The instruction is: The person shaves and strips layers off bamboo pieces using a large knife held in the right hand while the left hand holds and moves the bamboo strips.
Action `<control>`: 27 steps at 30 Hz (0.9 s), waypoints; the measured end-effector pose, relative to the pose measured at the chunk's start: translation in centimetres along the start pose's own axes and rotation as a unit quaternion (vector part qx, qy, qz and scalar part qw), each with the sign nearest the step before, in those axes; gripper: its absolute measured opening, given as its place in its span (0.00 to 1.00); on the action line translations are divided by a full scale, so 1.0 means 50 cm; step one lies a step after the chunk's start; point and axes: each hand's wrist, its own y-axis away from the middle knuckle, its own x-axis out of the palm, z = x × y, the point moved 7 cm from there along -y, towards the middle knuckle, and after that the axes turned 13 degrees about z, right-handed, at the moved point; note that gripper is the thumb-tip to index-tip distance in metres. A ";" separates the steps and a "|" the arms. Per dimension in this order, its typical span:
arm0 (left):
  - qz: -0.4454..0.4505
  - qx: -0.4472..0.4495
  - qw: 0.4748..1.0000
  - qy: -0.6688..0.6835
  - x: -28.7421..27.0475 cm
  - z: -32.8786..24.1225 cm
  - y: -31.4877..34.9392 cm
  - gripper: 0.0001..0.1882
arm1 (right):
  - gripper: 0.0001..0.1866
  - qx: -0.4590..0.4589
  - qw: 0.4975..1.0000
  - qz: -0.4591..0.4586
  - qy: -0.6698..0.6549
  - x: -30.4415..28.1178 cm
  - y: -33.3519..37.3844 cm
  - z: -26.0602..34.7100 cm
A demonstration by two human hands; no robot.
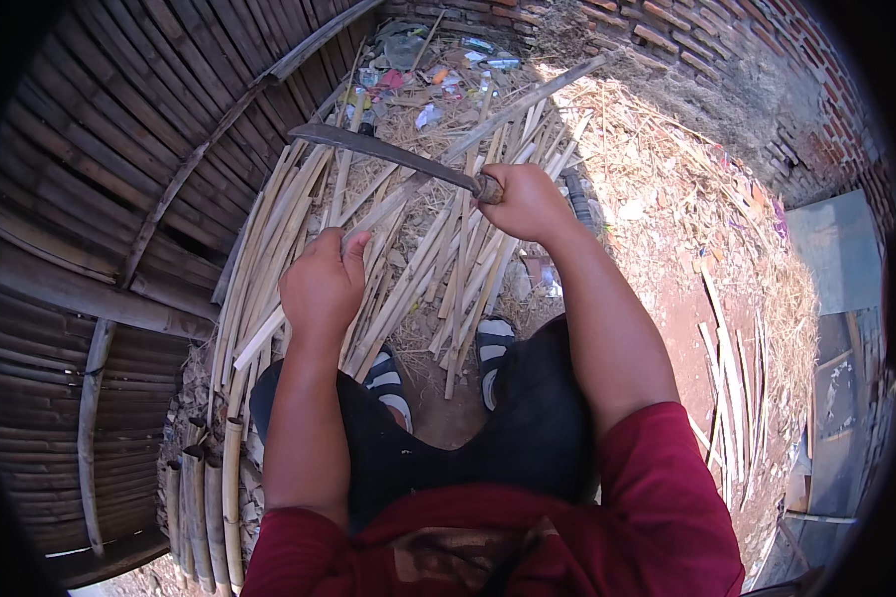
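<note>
While our left hand [321, 284] curls its fingers round a strip [538, 98] slanting to upper centre, and our right hand [523, 202] clenches all visible fingers on the machete [393, 151] crossing it, we seem mid-trim, any next stroke wanting a steady strip.

Head view, single item: wide fisheye, worn on the head, upright, unmirrored; facing steeply down over red shirt [667, 497] and dark trousers [408, 468] to the ground [446, 423]; left hand [321, 279] and right hand [530, 204] near, above centre; bamboo wall [159, 119] bowed along the left, brick wall [687, 40] along the upper right; corners black, straight edges curved
</note>
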 end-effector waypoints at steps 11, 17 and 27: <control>0.054 -0.026 0.998 -0.015 0.010 0.017 -0.011 0.21 | 0.14 0.011 1.000 0.006 0.013 0.010 -0.007 -0.009; -0.003 0.023 1.000 0.013 -0.016 0.010 -0.006 0.21 | 0.16 0.016 1.000 -0.009 -0.001 -0.025 -0.006 0.003; 0.026 0.013 1.000 -0.001 -0.001 0.023 -0.002 0.20 | 0.13 0.044 0.999 0.014 0.003 0.004 0.002 -0.038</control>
